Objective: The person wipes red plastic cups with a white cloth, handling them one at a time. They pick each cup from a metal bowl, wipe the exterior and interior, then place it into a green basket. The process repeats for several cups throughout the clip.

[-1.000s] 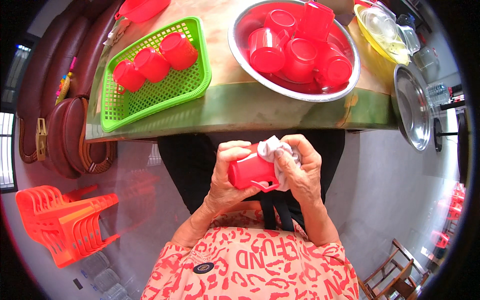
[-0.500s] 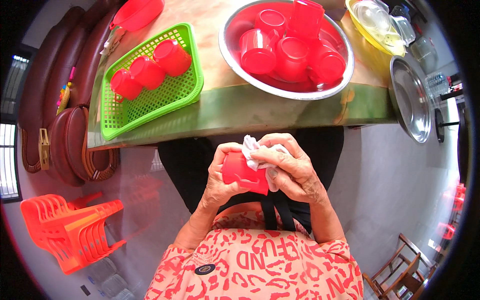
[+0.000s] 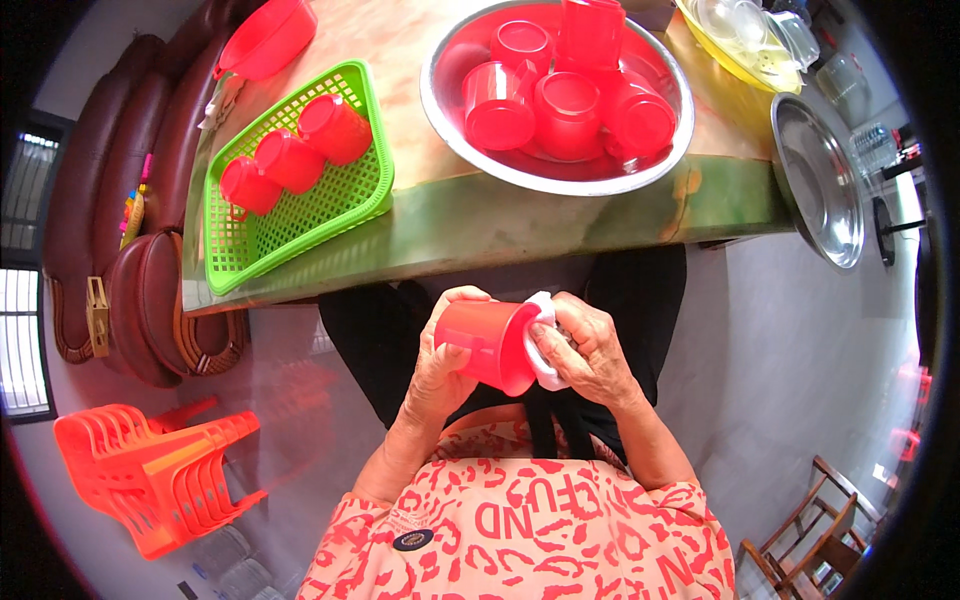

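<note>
A red plastic mug (image 3: 478,335) lies tilted on its side over my lap, its mouth turned to the right. My left hand (image 3: 440,352) is wrapped round its base end. A white cloth (image 3: 545,345) is pinched in my right hand (image 3: 590,350), which presses it against the mug's rim at the opening. Three more red mugs (image 3: 290,160) stand bottom-up in a row inside a green plastic basket (image 3: 300,257) on the table's left. Several red mugs (image 3: 567,105) are heaped in a metal basin (image 3: 560,186) straight ahead.
The green-edged table (image 3: 480,222) spans the far side of my lap. A red plastic bowl (image 3: 270,40) lies at its far left, a yellow basket (image 3: 735,55) at far right. A metal basin (image 3: 818,180) leans by the right corner. Orange plastic chairs (image 3: 160,475) are on the left.
The mug has turned so its mouth faces right. The cloth in my right hand has shifted from the mug's outer side to its rim. My view has shifted slightly.
</note>
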### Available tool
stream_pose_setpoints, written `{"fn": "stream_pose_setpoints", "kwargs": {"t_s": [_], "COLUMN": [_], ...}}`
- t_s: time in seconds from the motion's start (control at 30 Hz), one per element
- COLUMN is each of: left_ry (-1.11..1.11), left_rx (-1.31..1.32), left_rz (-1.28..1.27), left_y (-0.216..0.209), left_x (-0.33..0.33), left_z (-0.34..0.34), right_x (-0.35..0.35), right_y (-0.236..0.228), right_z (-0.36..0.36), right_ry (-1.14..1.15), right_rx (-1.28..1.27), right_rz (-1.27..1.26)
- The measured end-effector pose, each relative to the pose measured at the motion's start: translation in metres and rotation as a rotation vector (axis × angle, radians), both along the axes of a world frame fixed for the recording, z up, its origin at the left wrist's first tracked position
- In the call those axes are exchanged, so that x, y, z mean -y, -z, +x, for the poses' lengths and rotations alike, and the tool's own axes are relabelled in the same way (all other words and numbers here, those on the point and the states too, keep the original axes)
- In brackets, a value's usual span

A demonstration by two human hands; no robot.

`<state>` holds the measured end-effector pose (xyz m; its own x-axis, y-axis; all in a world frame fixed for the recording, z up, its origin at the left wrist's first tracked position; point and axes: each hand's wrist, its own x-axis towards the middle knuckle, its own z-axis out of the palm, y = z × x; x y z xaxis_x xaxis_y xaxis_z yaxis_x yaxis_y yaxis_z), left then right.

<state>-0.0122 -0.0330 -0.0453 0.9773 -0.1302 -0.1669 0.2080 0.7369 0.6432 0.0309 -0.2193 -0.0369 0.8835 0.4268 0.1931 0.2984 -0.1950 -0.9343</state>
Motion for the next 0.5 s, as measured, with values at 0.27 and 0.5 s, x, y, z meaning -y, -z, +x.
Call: {"fn": "stream_pose_setpoints", "kwargs": {"t_s": [0.27,0.5], "left_ry": [0.054,-0.092], "left_rx": [0.001,0.169], "left_rz": [0.079,0.192], "left_y": [-0.007,-0.01], "left_x": [-0.001,0.004], "left_z": [0.001,0.002], "right_x": [-0.011,-0.018], "right_y": [-0.017,-0.003], "right_z": [0.016,0.008], "right_ry": [0.086,0.074], "right_rx": [0.372,0.069], "right_rz": [-0.043,0.049]}}
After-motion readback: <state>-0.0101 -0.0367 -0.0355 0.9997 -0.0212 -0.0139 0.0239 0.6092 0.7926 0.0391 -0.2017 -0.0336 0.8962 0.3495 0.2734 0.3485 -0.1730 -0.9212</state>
